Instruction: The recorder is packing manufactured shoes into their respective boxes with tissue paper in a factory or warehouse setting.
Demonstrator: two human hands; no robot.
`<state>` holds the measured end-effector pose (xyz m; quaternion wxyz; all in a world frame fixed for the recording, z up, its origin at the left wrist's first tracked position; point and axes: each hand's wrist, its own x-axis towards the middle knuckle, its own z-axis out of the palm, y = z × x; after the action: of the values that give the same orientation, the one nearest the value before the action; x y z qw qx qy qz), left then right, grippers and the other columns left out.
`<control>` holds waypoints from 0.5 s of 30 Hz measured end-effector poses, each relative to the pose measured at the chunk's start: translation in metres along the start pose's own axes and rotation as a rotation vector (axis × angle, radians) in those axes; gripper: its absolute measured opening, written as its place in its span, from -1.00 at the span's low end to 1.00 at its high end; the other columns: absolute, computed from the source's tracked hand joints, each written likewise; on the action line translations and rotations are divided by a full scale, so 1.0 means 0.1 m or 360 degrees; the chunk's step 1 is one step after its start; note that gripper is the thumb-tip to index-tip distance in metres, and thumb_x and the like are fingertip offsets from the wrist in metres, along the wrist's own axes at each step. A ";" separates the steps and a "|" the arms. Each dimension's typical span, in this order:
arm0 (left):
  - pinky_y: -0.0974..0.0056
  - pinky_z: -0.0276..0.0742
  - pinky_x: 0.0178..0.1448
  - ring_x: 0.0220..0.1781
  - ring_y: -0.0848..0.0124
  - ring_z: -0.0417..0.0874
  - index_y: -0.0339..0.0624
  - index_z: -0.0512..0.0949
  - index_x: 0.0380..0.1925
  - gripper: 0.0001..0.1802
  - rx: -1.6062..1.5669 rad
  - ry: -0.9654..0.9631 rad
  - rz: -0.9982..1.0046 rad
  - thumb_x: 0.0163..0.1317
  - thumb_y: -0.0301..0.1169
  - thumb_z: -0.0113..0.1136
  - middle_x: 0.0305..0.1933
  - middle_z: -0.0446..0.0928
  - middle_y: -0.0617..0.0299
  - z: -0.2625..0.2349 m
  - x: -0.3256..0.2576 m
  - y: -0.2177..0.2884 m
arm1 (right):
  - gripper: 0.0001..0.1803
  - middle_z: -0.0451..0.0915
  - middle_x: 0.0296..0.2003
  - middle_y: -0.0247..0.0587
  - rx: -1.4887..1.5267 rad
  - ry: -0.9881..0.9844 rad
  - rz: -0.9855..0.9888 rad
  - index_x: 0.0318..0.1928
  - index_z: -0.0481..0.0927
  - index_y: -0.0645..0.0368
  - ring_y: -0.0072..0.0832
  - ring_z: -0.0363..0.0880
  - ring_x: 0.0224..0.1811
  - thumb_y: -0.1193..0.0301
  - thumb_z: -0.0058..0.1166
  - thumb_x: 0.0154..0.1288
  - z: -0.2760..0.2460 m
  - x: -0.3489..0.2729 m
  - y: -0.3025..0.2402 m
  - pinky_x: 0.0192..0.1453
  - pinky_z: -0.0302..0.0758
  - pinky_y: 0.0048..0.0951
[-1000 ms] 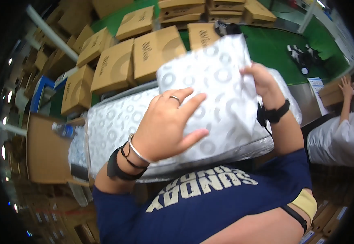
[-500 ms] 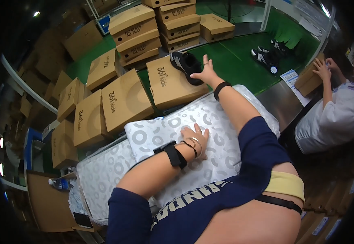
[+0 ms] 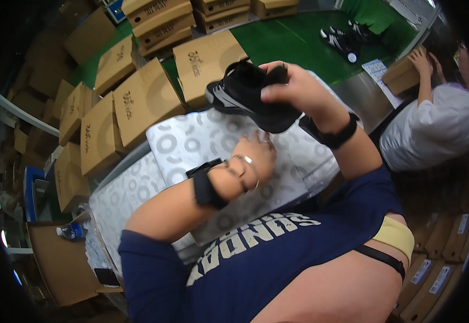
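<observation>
A black sneaker [image 3: 248,97] with a grey-white side stripe is in my right hand [image 3: 304,91], whose fingers wrap round its heel and collar. It hangs above a stack of white wrapping paper [image 3: 178,142] printed with grey rings. My left hand [image 3: 258,153] lies on that paper just below the shoe, its fingers stretched out and partly hidden by the sole's shadow and the shoe. Just beyond the paper lies a closed brown shoe box [image 3: 207,64].
More shoe boxes [image 3: 143,105] line the left, with stacked ones [image 3: 164,24] behind. Black-and-white sneakers [image 3: 342,43] stand on the green tabletop [image 3: 283,40]. At the right, a co-worker handles a box [image 3: 398,75]. A water bottle [image 3: 72,231] lies near the left edge.
My right hand has taken hold of the black sneaker and lifted it off the shoe box, bringing it toward me over the paper. The left hand stays on the paper.
</observation>
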<state>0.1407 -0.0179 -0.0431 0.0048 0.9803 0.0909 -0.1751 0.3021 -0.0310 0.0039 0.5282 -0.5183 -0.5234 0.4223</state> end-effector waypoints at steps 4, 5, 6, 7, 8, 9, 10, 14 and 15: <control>0.19 0.40 0.00 -0.03 0.07 0.47 -0.35 0.36 -0.06 -0.45 -0.0875 -0.0057 0.0855 0.02 -0.19 0.15 0.01 0.39 -0.11 -0.49 -0.92 0.17 | -0.86 0.43 -0.13 -0.11 -0.2121 -0.0510 -0.1055 -0.46 0.52 0.04 -0.23 0.33 0.07 0.38 0.03 -0.15 0.58 -0.74 0.18 0.07 0.24 -0.12; 0.19 0.41 -0.02 -0.07 0.06 0.49 -0.35 0.38 -0.08 -0.46 -0.1122 0.0110 0.1003 0.01 -0.19 0.17 -0.02 0.40 -0.09 -0.44 -1.14 0.16 | -0.93 0.47 -0.22 -0.18 -0.1913 -0.0549 -0.1261 -0.53 0.51 0.04 -0.29 0.41 -0.04 0.39 -0.02 -0.09 0.70 -0.88 0.25 0.04 0.28 -0.11; 0.18 0.39 -0.01 -0.06 0.07 0.48 -0.36 0.39 -0.08 -0.45 -0.1171 0.0211 0.0938 -0.01 -0.21 0.19 -0.04 0.42 -0.08 -0.43 -1.22 0.11 | -0.93 0.47 -0.27 -0.22 -0.1697 -0.0388 -0.1238 -0.53 0.50 0.06 -0.32 0.43 -0.11 0.40 -0.01 -0.11 0.71 -0.95 0.39 0.00 0.30 -0.12; 0.17 0.38 0.00 -0.06 0.07 0.48 -0.36 0.39 -0.08 -0.45 -0.1218 0.0313 0.0871 -0.03 -0.22 0.22 -0.06 0.43 -0.07 -0.42 -1.26 0.03 | -0.93 0.48 -0.32 -0.25 -0.1484 -0.0225 -0.1220 -0.54 0.50 0.08 -0.35 0.46 -0.19 0.40 0.01 -0.13 0.69 -0.97 0.49 -0.04 0.32 -0.13; 0.16 0.34 0.05 -0.04 0.07 0.46 -0.35 0.38 -0.05 -0.44 -0.1165 0.0569 0.0663 -0.06 -0.30 0.25 -0.05 0.43 -0.06 -0.37 -1.31 -0.03 | -0.90 0.48 -0.35 -0.25 -0.1488 -0.0141 -0.0822 -0.49 0.52 0.11 -0.35 0.47 -0.24 0.40 0.03 -0.12 0.55 -1.02 0.50 -0.07 0.33 -0.14; 0.16 0.33 0.04 -0.04 0.07 0.45 -0.30 0.38 -0.05 -0.44 -0.1086 0.0778 0.0355 -0.08 -0.30 0.25 -0.07 0.44 -0.05 -0.24 -1.38 -0.09 | -0.87 0.48 -0.38 -0.26 -0.1462 -0.0066 -0.0444 -0.45 0.53 0.14 -0.36 0.48 -0.30 0.41 0.05 -0.11 0.36 -1.06 0.50 -0.11 0.35 -0.15; 0.16 0.32 0.04 -0.04 0.07 0.44 -0.26 0.38 -0.05 -0.44 -0.1005 0.0989 0.0061 -0.10 -0.29 0.25 -0.09 0.45 -0.03 -0.09 -1.41 -0.14 | -0.82 0.48 -0.35 -0.21 -0.1589 0.0162 -0.0276 -0.38 0.53 0.16 -0.32 0.47 -0.27 0.41 0.05 -0.08 0.14 -1.13 0.60 -0.12 0.35 -0.16; 0.10 0.22 0.14 0.07 0.00 0.34 -0.26 0.39 -0.05 -0.43 -0.0794 0.1217 -0.0490 -0.13 -0.30 0.25 -0.01 0.39 -0.06 0.36 -1.46 -0.29 | -0.72 0.47 -0.26 -0.10 -0.2350 0.0726 0.0385 -0.21 0.52 0.21 -0.24 0.43 -0.15 0.38 0.02 0.04 -0.55 -1.39 1.09 -0.09 0.33 -0.21; 0.07 0.16 0.18 0.11 -0.02 0.29 -0.26 0.39 -0.05 -0.43 -0.0787 0.1174 -0.0585 -0.13 -0.31 0.25 0.03 0.35 -0.07 0.44 -1.45 -0.31 | -0.70 0.47 -0.22 -0.07 -0.2459 0.0910 0.0416 -0.18 0.51 0.23 -0.22 0.41 -0.10 0.36 0.00 0.06 -0.66 -1.44 1.27 -0.05 0.31 -0.22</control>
<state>-0.0136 -0.0148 -0.0335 0.1742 0.9142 0.2972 0.2133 0.3659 -0.1663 -0.1330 0.0833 -0.8786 -0.4471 -0.1457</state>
